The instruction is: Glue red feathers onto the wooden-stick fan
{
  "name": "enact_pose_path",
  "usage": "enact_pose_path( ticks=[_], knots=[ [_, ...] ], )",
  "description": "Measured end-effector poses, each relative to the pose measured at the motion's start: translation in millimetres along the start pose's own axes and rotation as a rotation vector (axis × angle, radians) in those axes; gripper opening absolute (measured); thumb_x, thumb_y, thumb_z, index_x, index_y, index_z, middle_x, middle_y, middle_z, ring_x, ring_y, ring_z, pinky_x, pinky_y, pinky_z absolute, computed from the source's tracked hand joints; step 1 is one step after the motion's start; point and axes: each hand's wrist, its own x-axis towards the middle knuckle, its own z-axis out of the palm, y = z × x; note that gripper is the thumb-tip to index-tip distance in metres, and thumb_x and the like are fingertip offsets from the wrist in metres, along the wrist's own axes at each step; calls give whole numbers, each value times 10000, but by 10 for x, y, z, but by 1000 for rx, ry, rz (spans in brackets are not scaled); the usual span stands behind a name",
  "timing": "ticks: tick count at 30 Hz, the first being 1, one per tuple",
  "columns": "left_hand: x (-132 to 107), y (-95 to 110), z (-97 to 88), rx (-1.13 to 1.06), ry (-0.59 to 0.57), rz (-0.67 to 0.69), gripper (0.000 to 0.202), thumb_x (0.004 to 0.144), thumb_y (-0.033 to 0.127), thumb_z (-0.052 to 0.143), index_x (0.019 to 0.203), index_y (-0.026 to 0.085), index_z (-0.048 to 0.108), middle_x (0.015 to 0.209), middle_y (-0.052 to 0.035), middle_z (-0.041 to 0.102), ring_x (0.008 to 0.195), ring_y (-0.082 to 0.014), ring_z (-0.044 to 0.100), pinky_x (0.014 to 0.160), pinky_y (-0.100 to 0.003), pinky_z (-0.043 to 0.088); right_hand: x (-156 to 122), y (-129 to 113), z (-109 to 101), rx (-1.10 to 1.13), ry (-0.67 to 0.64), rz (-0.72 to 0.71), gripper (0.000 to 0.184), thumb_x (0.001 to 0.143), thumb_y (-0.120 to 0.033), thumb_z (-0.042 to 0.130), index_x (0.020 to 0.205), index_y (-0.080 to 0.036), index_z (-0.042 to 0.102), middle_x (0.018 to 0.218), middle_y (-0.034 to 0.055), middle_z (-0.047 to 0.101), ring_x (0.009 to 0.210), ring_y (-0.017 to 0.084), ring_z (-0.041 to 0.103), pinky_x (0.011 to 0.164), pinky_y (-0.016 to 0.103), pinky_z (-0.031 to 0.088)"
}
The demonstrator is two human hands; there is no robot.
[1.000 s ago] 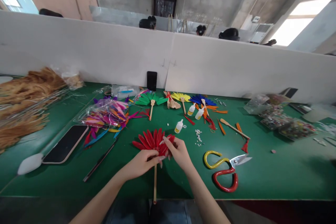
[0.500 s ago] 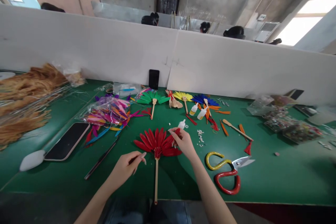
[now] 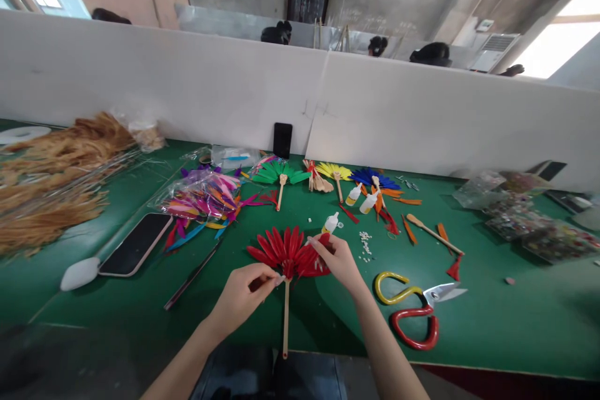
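A red feather fan with a pale wooden handle lies in front of me, its feathers spread away from me. My left hand is closed in a pinch, fingertips at the fan's base where the feathers meet the handle. Whatever is between those fingertips is too small to make out. My right hand pinches a red feather at the fan's right side. Just beyond that hand a small white glue bottle stands, partly covered by it. White beads lie scattered to its right.
Scissors with yellow and red handles lie at right. Green, yellow and blue fans lie farther back. At left are a phone, bagged feathers and tan fibres. A white partition stands behind.
My left hand has moved right, bringing its fingertips to the base of the red fan. My right hand stays at the fan's right side. The view has shifted slightly.
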Motion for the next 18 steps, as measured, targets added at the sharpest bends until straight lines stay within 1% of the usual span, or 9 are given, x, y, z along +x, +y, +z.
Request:
enact_pose_path(
  ticks=[2,4,7,8,9,11,13,16,18],
  knots=[
    [13,18,20,30,32,52,167,832,291,597,721,185,663,601,26,617,534,-93,522,519,-182,394,-66,-101,5,-19,-85,5,354,820,-494,587,765,-147,628,524,-25,567,430,94,501,430,206,389],
    [26,33,33,70,61,105,166,823,287,615,698,181,643,595,30,613,516,-86,503,494,-176,381,-142,-243,19,-41,-207,7,336,836,-468,578,773,-143,637,547,-21,585,409,84,489,411,199,377],
    [51,62,29,149,84,186,184,821,299,633,685,176,611,589,39,593,492,-75,476,471,-170,365,-242,-481,39,-74,-357,-8,289,851,-424,572,853,-151,667,772,28,680,469,80,529,448,198,418],
    [61,73,21,181,85,214,190,827,305,630,690,176,604,587,41,583,487,-73,471,467,-169,361,-265,-553,41,-99,-395,-27,287,864,-414,556,863,-154,676,819,37,687,491,81,535,462,200,426],
    [71,85,11,215,85,244,200,837,313,621,694,175,598,587,43,576,484,-71,468,465,-170,358,-283,-615,41,-143,-426,-53,284,878,-400,537,883,-158,685,813,35,686,502,83,530,475,201,425],
    [93,104,-12,291,90,313,238,864,338,590,694,173,587,589,40,565,482,-71,465,461,-175,350,-302,-710,32,-263,-474,-118,276,898,-370,512,935,-169,697,723,14,665,507,83,499,497,201,404],
    [115,117,-35,368,121,394,281,892,364,549,693,167,580,586,35,556,481,-73,466,460,-183,341,-306,-768,19,-381,-505,-178,261,907,-339,501,983,-180,693,630,-12,622,498,81,452,503,200,368],
    [145,127,-62,464,183,511,334,915,399,504,693,160,573,555,34,527,483,-81,469,476,-195,343,-299,-814,12,-523,-525,-243,234,910,-294,488,928,-172,687,621,-15,603,498,81,403,500,202,327],
    [159,135,-76,502,194,550,360,929,410,473,693,159,573,542,35,516,484,-85,471,486,-201,347,-290,-834,18,-603,-534,-280,224,910,-264,479,865,-167,675,646,-5,616,507,86,398,507,206,320]
  ],
)
